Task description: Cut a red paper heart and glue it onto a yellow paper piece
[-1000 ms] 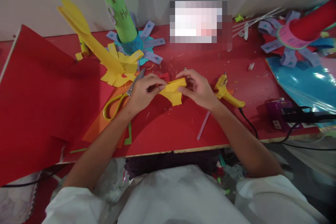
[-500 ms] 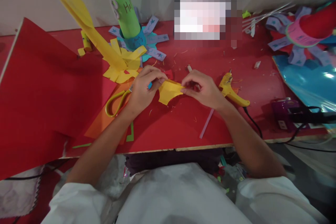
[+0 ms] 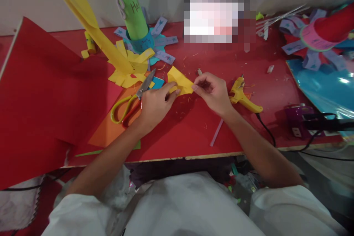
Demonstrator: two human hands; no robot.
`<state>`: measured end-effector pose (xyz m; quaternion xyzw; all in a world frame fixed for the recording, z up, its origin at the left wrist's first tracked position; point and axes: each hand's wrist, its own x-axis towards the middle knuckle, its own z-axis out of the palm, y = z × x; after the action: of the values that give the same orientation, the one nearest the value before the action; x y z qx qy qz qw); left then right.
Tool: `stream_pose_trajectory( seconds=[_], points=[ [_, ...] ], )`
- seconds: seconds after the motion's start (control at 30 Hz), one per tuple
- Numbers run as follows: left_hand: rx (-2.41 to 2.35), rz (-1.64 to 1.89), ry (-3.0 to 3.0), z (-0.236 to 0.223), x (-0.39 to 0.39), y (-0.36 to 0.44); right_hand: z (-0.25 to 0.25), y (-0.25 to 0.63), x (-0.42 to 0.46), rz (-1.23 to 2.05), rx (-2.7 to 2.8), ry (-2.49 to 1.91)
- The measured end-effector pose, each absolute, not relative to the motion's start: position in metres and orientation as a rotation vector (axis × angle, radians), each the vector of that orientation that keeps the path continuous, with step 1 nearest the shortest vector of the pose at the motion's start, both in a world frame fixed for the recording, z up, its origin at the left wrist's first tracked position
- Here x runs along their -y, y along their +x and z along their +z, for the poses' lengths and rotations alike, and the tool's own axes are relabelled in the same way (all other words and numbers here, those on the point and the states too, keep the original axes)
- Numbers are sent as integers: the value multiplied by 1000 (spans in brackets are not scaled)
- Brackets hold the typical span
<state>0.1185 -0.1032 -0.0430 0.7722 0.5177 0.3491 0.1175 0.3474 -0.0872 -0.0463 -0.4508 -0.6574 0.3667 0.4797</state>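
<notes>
Between my hands is a small yellow paper piece (image 3: 181, 80), folded along its length, above the red tabletop (image 3: 177, 132). My right hand (image 3: 212, 92) pinches its right corner between thumb and fingers. My left hand (image 3: 157, 104) is closed on its lower left edge, fingertips against the paper. Just left of that hand lie scissors (image 3: 139, 94) with one yellow and one red handle, blades slightly apart, over orange paper (image 3: 103, 132). A blue piece (image 3: 158, 82) rests beside the blades. Right of my right hand lies a yellow glue gun (image 3: 243, 97).
A yellow paper flower-like craft (image 3: 118, 59) and a green lettered tube (image 3: 134, 14) stand at the back left. Large red sheets (image 3: 41, 110) cover the left. A purple box with cables (image 3: 297, 118) and a blue sheet (image 3: 318, 88) lie right. Paper scraps dot the table.
The yellow paper has turned over, its wide part now pointing up and away. My left hand has moved down to its lower edge, uncovering the scissor blades and blue piece.
</notes>
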Motion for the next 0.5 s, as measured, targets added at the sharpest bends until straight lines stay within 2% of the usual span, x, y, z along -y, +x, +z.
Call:
stream_pose_trajectory(
  seconds=[0.5],
  points=[
    [-1318, 1113, 2043, -35, 103, 120, -47, 348, 88, 723, 1665, -1117]
  ],
)
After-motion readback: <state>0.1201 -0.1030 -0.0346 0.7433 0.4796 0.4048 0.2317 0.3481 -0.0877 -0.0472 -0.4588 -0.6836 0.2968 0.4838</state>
